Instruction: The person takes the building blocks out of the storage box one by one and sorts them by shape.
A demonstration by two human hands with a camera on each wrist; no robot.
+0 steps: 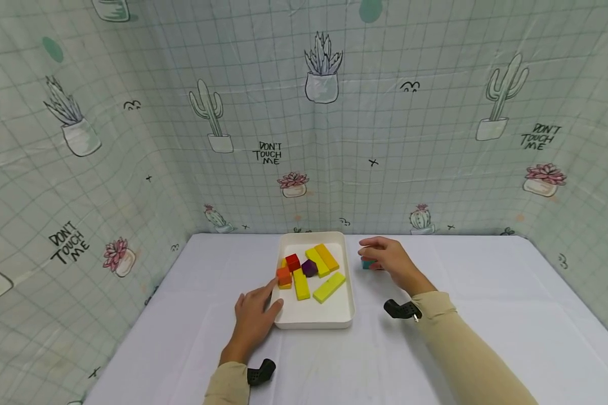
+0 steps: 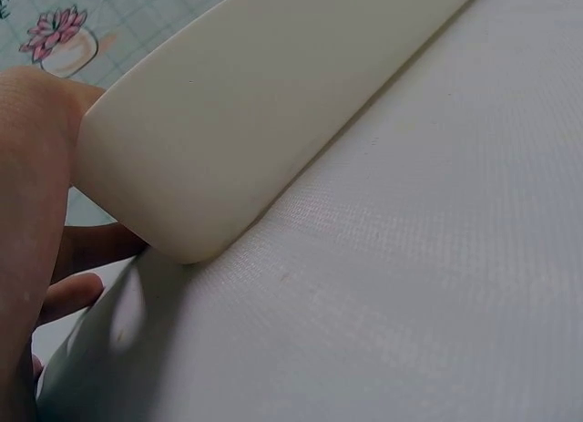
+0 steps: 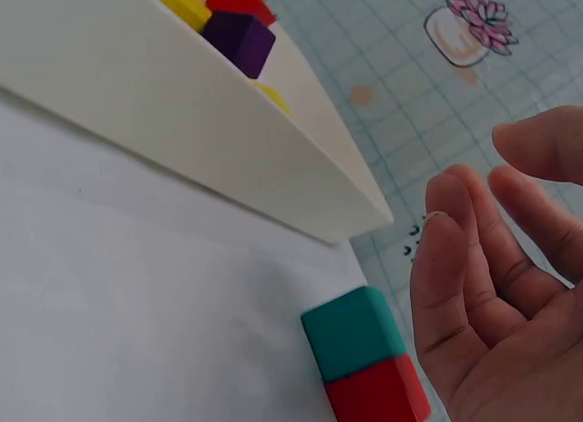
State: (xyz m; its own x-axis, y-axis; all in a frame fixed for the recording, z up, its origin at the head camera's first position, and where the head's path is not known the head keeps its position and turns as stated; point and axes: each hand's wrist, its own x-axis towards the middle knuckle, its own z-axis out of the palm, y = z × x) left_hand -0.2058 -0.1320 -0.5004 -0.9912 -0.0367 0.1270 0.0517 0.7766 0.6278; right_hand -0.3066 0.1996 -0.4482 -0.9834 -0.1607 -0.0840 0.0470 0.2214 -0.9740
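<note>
My left hand (image 1: 255, 316) is at the left side of a white tray (image 1: 314, 324). Its index fingertip reaches the rim beside an orange cube (image 1: 284, 275), and the thumb lies by the tray's near left corner. Right of the tray, my right hand (image 1: 391, 261) hovers over a teal block (image 3: 355, 334) and a red block (image 3: 378, 391) that sit against each other on the table. Nothing is between its loosely bent fingers, which are apart from these blocks in the right wrist view. In the head view this hand partly hides the blocks.
Inside the tray lie several yellow blocks, one of them (image 1: 329, 287) slanted at the near right, plus a red cube (image 1: 293, 262) and a purple block (image 1: 309, 268). A white cloth covers the table (image 1: 486, 292). A patterned curtain (image 1: 415, 129) stands behind and at both sides.
</note>
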